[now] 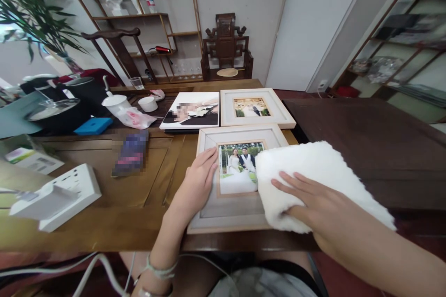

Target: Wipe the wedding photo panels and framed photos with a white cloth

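The pale wooden picture frame with a wedding photo (pixel 228 209) lies flat at the near edge of the brown wooden table (pixel 104 232), right in front of you. Your left hand (pixel 198 181) rests open on its left border, fingers together, gripping nothing. Your right hand (pixel 310 202) lies flat with fingers spread on a fluffy white cloth (pixel 313 171) that covers the frame's right side, pressing rather than clutching. Just beyond sit a second white frame (pixel 256 107) and an unframed photo print (pixel 191 111); a white power strip (pixel 62 195) lies well to the left.
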`<state>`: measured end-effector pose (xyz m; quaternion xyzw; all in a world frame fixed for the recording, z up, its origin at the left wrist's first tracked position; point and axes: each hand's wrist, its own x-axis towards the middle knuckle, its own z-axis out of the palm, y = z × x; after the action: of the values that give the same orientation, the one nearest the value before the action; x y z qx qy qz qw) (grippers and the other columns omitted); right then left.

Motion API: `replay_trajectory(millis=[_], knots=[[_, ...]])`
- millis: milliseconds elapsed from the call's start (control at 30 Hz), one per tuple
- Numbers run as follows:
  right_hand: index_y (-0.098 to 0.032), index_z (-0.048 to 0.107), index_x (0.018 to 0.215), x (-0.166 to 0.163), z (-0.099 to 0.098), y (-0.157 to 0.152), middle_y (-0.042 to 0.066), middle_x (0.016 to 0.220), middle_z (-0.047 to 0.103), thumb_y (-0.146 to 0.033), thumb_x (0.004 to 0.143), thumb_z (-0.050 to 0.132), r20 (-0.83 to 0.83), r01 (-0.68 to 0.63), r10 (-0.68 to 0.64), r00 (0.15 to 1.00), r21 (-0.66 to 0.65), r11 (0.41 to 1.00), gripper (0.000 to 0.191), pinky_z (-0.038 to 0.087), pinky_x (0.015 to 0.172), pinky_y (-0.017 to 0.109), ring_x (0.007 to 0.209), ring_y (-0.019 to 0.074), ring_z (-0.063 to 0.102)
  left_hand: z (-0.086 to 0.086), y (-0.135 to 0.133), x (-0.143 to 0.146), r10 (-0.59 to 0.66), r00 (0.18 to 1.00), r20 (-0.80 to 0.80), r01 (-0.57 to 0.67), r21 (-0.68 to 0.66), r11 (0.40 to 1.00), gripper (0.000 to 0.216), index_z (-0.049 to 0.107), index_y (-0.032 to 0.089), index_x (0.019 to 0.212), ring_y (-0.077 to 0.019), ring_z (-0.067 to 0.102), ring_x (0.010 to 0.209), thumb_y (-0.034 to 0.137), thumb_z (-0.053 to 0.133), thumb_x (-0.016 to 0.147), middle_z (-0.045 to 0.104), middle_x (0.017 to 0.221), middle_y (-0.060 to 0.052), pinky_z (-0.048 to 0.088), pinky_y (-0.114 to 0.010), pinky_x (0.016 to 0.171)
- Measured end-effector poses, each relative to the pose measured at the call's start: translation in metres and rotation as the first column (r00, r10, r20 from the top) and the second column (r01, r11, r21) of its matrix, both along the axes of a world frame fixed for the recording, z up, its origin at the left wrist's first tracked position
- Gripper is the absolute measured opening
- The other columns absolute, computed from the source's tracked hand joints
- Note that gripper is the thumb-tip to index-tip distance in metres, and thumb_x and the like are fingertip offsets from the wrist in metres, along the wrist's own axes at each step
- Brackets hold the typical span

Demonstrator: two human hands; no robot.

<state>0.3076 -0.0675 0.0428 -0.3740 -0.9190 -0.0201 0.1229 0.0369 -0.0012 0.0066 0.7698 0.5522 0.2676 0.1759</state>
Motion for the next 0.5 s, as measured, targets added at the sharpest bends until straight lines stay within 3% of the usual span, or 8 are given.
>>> replay_trajectory(millis=[200,333,500], knots=[[-0.015,0.074,0.091,-0.067,0.003,0.003,0.024,0.126,0.057,-0.012,0.077,0.057,0.086,-0.076,0.076,0.993,0.005,0.997,0.022,0.044,0.095,0.057,0.119,0.0412,0.051,-0.001,0.002,-0.001,-0.014,0.999,0.029,0.013,0.034,0.999,0.041,0.053,0.015,0.131,-0.0211,0.043,0.133,0.028,0.033,0.097,0.05,0.141,-0.01,0.032,-0.044,0.113],[-0.009,0.072,0.087,-0.113,0.004,0.0,0.028,0.13,0.052,-0.017,0.089,0.05,0.172,-0.104,0.109,0.979,-0.035,0.994,0.023,0.039,0.1,0.058,0.122,0.0399,0.048,-0.002,0.005,-0.003,-0.029,0.999,0.03,0.027,0.046,0.999,0.042,0.055,0.012,0.128,-0.0194,0.045,0.131,0.027,0.032,0.096,0.053,0.139,-0.011,0.031,-0.04,0.114],[-0.01,0.071,0.083,-0.124,-0.006,-0.007,0.026,0.132,0.052,-0.018,0.09,0.05,0.115,-0.077,0.074,0.991,0.017,0.997,0.024,0.037,0.101,0.057,0.124,0.0389,0.047,0.001,0.005,-0.003,-0.033,0.999,0.022,0.032,0.04,0.999,0.043,0.055,0.007,0.128,-0.0188,0.044,0.131,0.026,0.032,0.096,0.052,0.139,-0.012,0.03,-0.038,0.115]])
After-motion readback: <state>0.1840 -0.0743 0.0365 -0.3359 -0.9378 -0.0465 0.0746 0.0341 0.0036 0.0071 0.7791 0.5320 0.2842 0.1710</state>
